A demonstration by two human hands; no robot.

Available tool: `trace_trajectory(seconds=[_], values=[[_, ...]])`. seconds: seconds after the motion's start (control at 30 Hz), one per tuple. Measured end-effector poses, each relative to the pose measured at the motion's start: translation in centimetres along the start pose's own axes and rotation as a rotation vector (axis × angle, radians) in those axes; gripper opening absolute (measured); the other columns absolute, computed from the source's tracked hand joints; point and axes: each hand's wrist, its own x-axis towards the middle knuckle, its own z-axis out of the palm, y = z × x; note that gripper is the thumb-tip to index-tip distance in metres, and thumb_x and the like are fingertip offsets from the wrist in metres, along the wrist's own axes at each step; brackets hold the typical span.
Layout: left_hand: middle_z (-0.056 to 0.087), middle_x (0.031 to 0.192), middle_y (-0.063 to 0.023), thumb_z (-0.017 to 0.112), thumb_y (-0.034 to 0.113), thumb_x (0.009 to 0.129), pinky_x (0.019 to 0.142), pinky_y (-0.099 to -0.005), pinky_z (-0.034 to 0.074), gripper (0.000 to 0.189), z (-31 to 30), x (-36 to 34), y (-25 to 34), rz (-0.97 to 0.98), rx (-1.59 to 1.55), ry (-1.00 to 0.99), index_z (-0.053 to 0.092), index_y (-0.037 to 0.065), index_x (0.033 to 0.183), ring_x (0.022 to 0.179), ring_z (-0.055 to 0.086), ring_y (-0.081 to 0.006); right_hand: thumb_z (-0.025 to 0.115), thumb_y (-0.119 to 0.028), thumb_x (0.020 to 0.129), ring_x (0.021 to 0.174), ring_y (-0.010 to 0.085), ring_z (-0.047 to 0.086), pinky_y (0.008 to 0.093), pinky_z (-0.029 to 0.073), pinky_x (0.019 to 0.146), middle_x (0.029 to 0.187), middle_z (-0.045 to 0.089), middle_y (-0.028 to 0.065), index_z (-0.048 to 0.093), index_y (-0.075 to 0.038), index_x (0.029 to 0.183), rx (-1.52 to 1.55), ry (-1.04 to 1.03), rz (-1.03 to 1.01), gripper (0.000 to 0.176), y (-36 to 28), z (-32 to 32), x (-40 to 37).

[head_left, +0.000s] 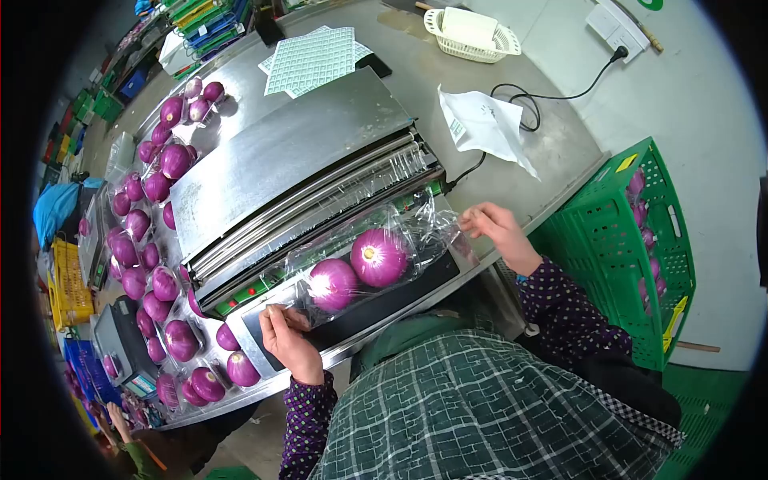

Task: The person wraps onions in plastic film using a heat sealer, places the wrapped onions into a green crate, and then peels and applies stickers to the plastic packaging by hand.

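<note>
Two peeled purple onions (pixel 378 258) sit side by side under clear plastic film (pixel 420 228), on the black plate (pixel 384 308) at the front of a steel wrapping machine (pixel 292 156). My left hand (pixel 290 340) pinches the film's near left corner, beside the left onion. On the other side, my right hand (pixel 500 232) grips the film's right end with closed fingers, and the film stretches between both hands. A tray beneath the onions cannot be made out through the glare.
Many wrapped purple onions (pixel 182 341) cover the table's left side. A green crate (pixel 608 216) holding onions stands at right. Behind lie label sheets (pixel 316 60), a cream basket (pixel 472 36), a white bag (pixel 484 120) and a black cable (pixel 560 98). Another person's hand (pixel 120 422) shows lower left.
</note>
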Motion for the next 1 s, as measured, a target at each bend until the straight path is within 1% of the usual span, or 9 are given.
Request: trace_trajectory(seconds=[0.3, 0.57, 0.67, 0.73, 0.77, 0.83, 0.9, 0.93, 1.0], values=[[0.031, 0.051, 0.0059, 0.046, 0.023, 0.098, 0.036, -0.0216, 0.017, 0.024, 0.6, 0.1, -0.3, -0.067, -0.122, 0.132, 0.048, 0.008, 0.079, 0.040, 0.025, -0.0028, 0.055, -0.009, 0.093, 0.058, 0.0018, 0.045, 0.0183, 0.037, 0.052, 0.069, 0.050, -0.0049, 0.057, -0.001, 0.087, 0.255, 0.256, -0.384, 0.010, -0.4, 8.1, 2.2], [0.032, 0.050, 0.0051, 0.045, 0.025, 0.097, 0.031, -0.0239, 0.018, 0.023, -6.2, -8.1, 3.8, -0.401, 0.158, 0.334, 0.050, 0.009, 0.080, 0.035, 0.025, -0.0045, 0.057, -0.016, 0.091, 0.043, 0.0013, 0.032, 0.0198, 0.025, 0.039, 0.055, 0.039, -0.0063, 0.058, -0.003, 0.080, 0.366, 0.174, 0.330, 0.018, 0.4, 0.7, -6.9], [0.044, 0.059, 0.0014, 0.052, 0.022, 0.091, 0.042, -0.0232, 0.035, 0.019, -11.0, -8.9, -3.1, -0.625, 0.316, -0.049, 0.055, 0.004, 0.088, 0.046, 0.039, -0.0067, 0.057, -0.017, 0.090, 0.044, 0.0032, 0.038, 0.0205, 0.029, 0.040, 0.057, 0.047, -0.0036, 0.060, -0.001, 0.080, 0.120, 0.074, 0.641, 0.019, 5.3, 1.4, -9.1], [0.050, 0.070, -0.0015, 0.053, 0.018, 0.088, 0.060, -0.0241, 0.043, 0.017, -9.8, -7.5, -7.7, -0.650, 0.663, -0.425, 0.055, 0.002, 0.093, 0.061, 0.047, -0.0084, 0.060, -0.013, 0.084, 0.062, 0.0142, 0.056, 0.0299, 0.045, 0.055, 0.067, 0.062, 0.0072, 0.064, 0.004, 0.088, -0.318, -0.150, 0.267, 0.018, 13.5, 3.6, -8.8], [0.052, 0.078, -0.0031, 0.051, 0.014, 0.087, 0.070, -0.0251, 0.045, 0.015, -9.1, -6.7, -8.6, -0.777, 0.714, -0.509, 0.055, 0.002, 0.094, 0.070, 0.050, -0.0095, 0.064, -0.013, 0.079, 0.069, 0.0174, 0.059, 0.0327, 0.048, 0.063, 0.074, 0.065, 0.0090, 0.064, 0.005, 0.088, -0.071, -0.218, 0.319, 0.020, 14.9, 6.6, -9.1], [0.052, 0.081, -0.0042, 0.050, 0.012, 0.085, 0.071, -0.0259, 0.045, 0.015, -9.2, -6.3, -12.1, -0.370, 0.784, -0.874, 0.054, 0.002, 0.095, 0.073, 0.050, -0.0104, 0.068, -0.020, 0.079, 0.102, 0.0244, 0.059, 0.0376, 0.046, 0.090, 0.109, 0.063, 0.0170, 0.060, 0.001, 0.112, -0.271, -0.673, 0.218, 0.040, 13.0, 8.9, -7.8], [0.052, 0.083, -0.0054, 0.050, 0.010, 0.084, 0.073, -0.0267, 0.044, 0.016, -8.3, -6.2, -13.1, -0.266, 0.615, -0.907, 0.054, 0.001, 0.096, 0.076, 0.051, -0.0112, 0.066, -0.030, 0.084, 0.127, 0.0257, 0.041, 0.0411, 0.033, 0.106, 0.139, 0.040, 0.0131, 0.041, -0.007, 0.134, 0.236, -0.555, 0.012, 0.061, 12.3, 9.0, -9.4], [0.052, 0.085, -0.0059, 0.049, 0.009, 0.083, 0.074, -0.0271, 0.044, 0.016, -6.8, -6.0, -12.1, -0.315, 0.472, -0.885, 0.054, 0.001, 0.096, 0.077, 0.051, -0.0116, 0.065, -0.027, 0.085, 0.119, 0.0224, 0.049, 0.0355, 0.040, 0.100, 0.128, 0.052, 0.0123, 0.051, -0.003, 0.125, 0.076, -0.520, -0.242, 0.048, 16.5, 9.2, -9.0], [0.052, 0.087, -0.0070, 0.049, 0.007, 0.081, 0.076, -0.0279, 0.044, 0.018, -2.0, -5.6, -9.1, -0.227, 0.192, -0.914, 0.053, 0.001, 0.097, 0.080, 0.051, -0.0124, 0.059, -0.017, 0.089, 0.086, 0.0097, 0.058, 0.0257, 0.046, 0.074, 0.094, 0.064, 0.0057, 0.062, 0.001, 0.100, 0.162, -0.637, -0.084, 0.021, 5.2, 9.5, -8.0]])
